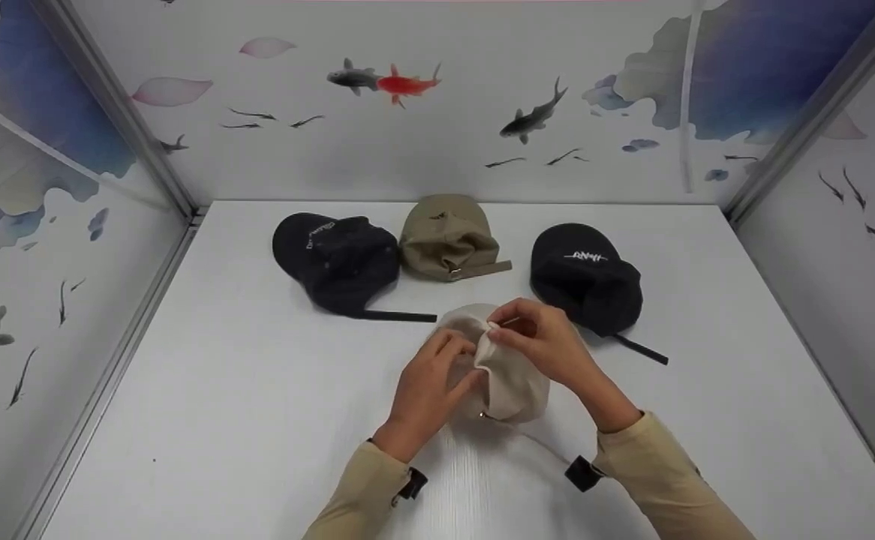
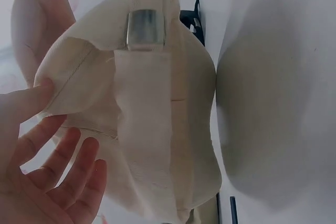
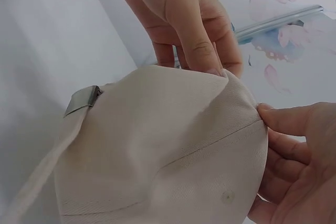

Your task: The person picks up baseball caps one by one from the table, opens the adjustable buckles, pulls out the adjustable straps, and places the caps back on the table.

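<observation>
A cream cap (image 1: 516, 382) is held between both hands above the white table, its cloth folded and pinched up. My left hand (image 1: 426, 386) pinches the fold between thumb and index finger; in the left wrist view that hand's other fingers (image 2: 79, 169) fan out beside the cloth. On the far side my right hand (image 1: 546, 337) pinches the top of the fold, as its thumb (image 3: 286, 119) shows in the right wrist view. A metal buckle (image 2: 146, 29) sits on the cap's back strap, and the loose strap end (image 3: 39, 182) hangs down.
Behind lie a black cap (image 1: 347, 262) at left, an olive cap (image 1: 445, 244) in the middle and another black cap (image 1: 584, 281) at right, straps stretched out. White walls (image 1: 437, 150) with painted fish enclose the table (image 1: 257, 420) at back and sides.
</observation>
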`<state>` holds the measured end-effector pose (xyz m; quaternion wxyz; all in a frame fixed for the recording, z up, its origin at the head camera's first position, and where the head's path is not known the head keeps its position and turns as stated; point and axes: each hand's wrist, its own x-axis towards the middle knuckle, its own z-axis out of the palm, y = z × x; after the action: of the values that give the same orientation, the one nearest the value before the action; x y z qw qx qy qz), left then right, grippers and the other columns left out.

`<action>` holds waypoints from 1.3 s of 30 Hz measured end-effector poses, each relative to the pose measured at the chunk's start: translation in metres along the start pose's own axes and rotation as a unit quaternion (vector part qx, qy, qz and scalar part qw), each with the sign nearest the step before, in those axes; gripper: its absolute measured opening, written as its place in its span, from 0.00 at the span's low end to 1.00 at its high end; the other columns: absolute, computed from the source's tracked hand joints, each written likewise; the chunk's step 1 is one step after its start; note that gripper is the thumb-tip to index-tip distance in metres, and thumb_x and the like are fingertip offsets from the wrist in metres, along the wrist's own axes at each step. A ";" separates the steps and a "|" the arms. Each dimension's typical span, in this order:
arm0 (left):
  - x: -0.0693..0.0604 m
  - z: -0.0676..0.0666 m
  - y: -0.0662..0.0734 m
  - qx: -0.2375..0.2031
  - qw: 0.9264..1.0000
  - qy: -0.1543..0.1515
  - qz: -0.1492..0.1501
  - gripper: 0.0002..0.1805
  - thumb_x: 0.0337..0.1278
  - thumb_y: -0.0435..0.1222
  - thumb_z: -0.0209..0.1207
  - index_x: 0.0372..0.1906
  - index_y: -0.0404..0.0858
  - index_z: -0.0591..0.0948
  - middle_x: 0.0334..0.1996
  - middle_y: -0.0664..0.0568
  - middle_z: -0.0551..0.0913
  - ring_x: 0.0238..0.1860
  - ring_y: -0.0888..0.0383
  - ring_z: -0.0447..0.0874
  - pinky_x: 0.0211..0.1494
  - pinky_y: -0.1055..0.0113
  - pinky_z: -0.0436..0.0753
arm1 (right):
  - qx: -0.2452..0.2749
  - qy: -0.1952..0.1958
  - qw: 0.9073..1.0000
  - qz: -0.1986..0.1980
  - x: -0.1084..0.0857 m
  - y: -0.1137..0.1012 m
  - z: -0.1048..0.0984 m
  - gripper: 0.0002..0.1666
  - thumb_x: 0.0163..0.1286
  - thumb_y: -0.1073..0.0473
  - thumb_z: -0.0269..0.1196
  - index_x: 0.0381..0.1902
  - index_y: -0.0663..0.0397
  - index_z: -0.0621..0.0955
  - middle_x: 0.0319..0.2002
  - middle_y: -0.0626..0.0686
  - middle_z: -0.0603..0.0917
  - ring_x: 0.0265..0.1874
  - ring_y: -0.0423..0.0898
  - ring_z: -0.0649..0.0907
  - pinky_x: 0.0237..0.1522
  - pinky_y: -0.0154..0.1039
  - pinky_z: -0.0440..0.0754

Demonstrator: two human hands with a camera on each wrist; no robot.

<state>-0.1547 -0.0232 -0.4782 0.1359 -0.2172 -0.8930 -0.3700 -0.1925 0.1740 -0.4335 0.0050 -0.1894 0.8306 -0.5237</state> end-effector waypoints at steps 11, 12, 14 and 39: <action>0.010 -0.009 0.003 -0.013 1.000 -0.014 -0.012 0.08 0.64 0.40 0.64 0.41 0.42 0.79 0.39 0.52 0.85 0.43 0.59 0.87 0.47 0.62 0.85 | -0.073 0.042 0.996 -0.035 -0.013 -0.008 0.002 0.11 0.66 0.59 0.68 0.44 0.56 0.83 0.43 0.52 0.86 0.45 0.49 0.86 0.49 0.45 0.86; 0.011 -0.010 0.002 -0.015 1.000 -0.012 -0.013 0.08 0.65 0.40 0.63 0.42 0.42 0.79 0.40 0.52 0.85 0.43 0.58 0.87 0.47 0.62 0.85 | -0.087 0.053 0.994 -0.048 -0.015 -0.010 0.002 0.10 0.66 0.59 0.69 0.42 0.55 0.82 0.41 0.51 0.85 0.44 0.48 0.86 0.47 0.45 0.85; 0.013 -0.011 0.001 -0.020 1.000 -0.009 -0.017 0.08 0.65 0.40 0.63 0.42 0.41 0.79 0.39 0.51 0.85 0.42 0.58 0.87 0.46 0.62 0.86 | -0.122 0.067 0.987 -0.075 -0.020 -0.013 0.002 0.09 0.63 0.59 0.71 0.38 0.54 0.81 0.37 0.48 0.84 0.40 0.45 0.84 0.44 0.42 0.85; 0.017 -0.013 -0.003 -0.074 0.996 -0.026 -0.041 0.13 0.69 0.46 0.59 0.45 0.41 0.76 0.41 0.49 0.84 0.43 0.57 0.87 0.45 0.67 0.87 | -0.310 0.010 0.947 -0.083 -0.037 0.011 0.030 0.15 0.56 0.59 0.76 0.29 0.51 0.76 0.33 0.47 0.79 0.28 0.42 0.78 0.31 0.37 0.79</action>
<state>-0.1697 -0.0296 -0.4649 0.0811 -0.1996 -0.8746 -0.4344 -0.1555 0.1637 -0.4639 -0.1055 -0.2448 0.9333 -0.2405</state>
